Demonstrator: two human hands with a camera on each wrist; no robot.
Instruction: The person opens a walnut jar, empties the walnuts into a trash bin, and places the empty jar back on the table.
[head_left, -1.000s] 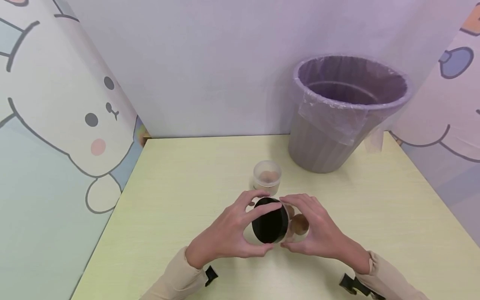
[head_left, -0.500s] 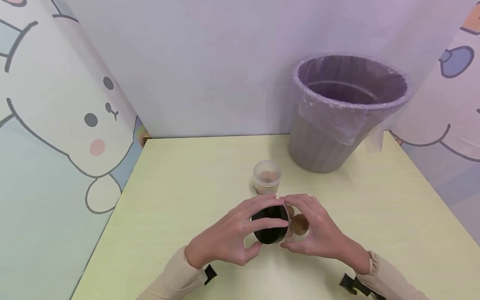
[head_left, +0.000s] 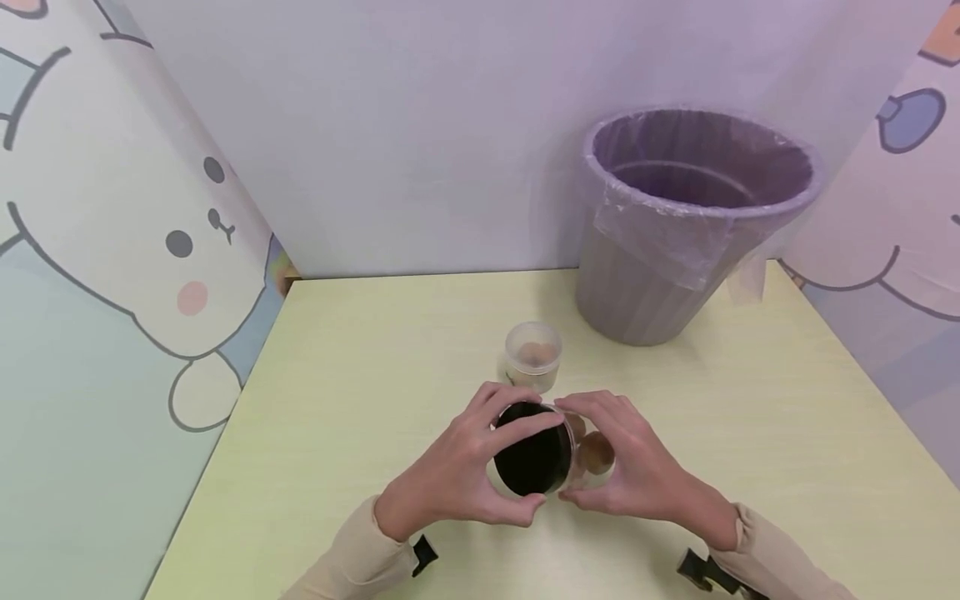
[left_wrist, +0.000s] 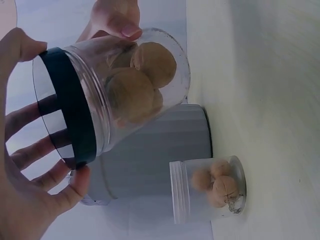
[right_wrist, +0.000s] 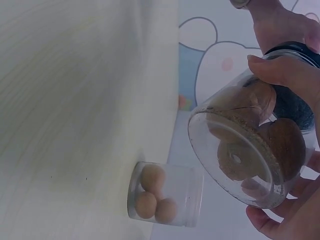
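A clear jar [left_wrist: 122, 95] with a black lid [left_wrist: 75, 107] is held tilted above the table, several round brown balls [right_wrist: 237, 160] inside it. My left hand [head_left: 453, 475] grips the lid's rim, thumb on the near side and fingers over the far side and top. Around the jar's body curl the fingers and thumb of my right hand [head_left: 633, 467]. Just beyond both hands, an uncovered clear jar [head_left: 533, 357] stands on the table; the left wrist view shows several smaller brown balls [left_wrist: 225, 190] in it. What kind of balls these are, I cannot tell.
A grey bin [head_left: 645, 267] with a thin plastic liner stands at the back right of the pale yellow table [head_left: 352, 367]. Behind the table rises a plain wall [head_left: 390, 142], with cartoon-printed panels [head_left: 112, 208] at both sides.
My left fingers slid further across the lid, then drew back to grip its rim again. The lidded jar has shifted slightly left. My right hand keeps its grip, and the uncovered jar stays put.
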